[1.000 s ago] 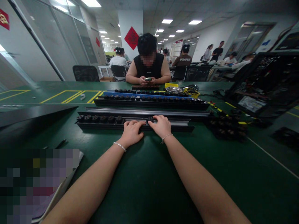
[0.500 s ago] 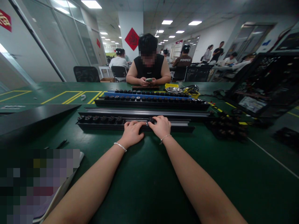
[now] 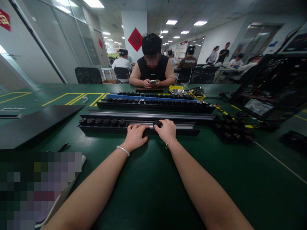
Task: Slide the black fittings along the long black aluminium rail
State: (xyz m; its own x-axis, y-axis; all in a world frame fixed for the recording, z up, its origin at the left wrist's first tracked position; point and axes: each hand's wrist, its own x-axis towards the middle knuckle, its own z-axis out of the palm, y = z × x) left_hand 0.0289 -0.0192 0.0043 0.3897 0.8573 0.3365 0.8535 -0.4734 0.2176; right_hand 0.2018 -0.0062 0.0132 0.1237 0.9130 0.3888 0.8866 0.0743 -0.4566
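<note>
In the head view, a long black rail [image 3: 115, 130] with a bright metal channel lies crosswise before me. Its left part carries a row of several small round black modules [image 3: 106, 122]. My left hand [image 3: 136, 135] is closed over the rail's middle, fingers on the channel and thumb at the near side. Just right of it, my right hand [image 3: 167, 130] pinches one more small black module [image 3: 157, 123] sitting at the channel. That module's underside is hidden by my fingers, and its exact kind is too small to make out.
Behind lie another dark rail [image 3: 148, 115] and a blue rail [image 3: 112, 96] with modules. A pile of black parts [image 3: 236, 127] lies right, near a large black frame [image 3: 271, 86]. A dark panel [image 3: 40, 123] lies left. Across the green table [image 3: 153, 185] sits a person [image 3: 153, 70] holding a phone.
My right hand and the pinched module have shifted slightly right, widening the gap from my left fingertips. My left hand stays in place on the rail.
</note>
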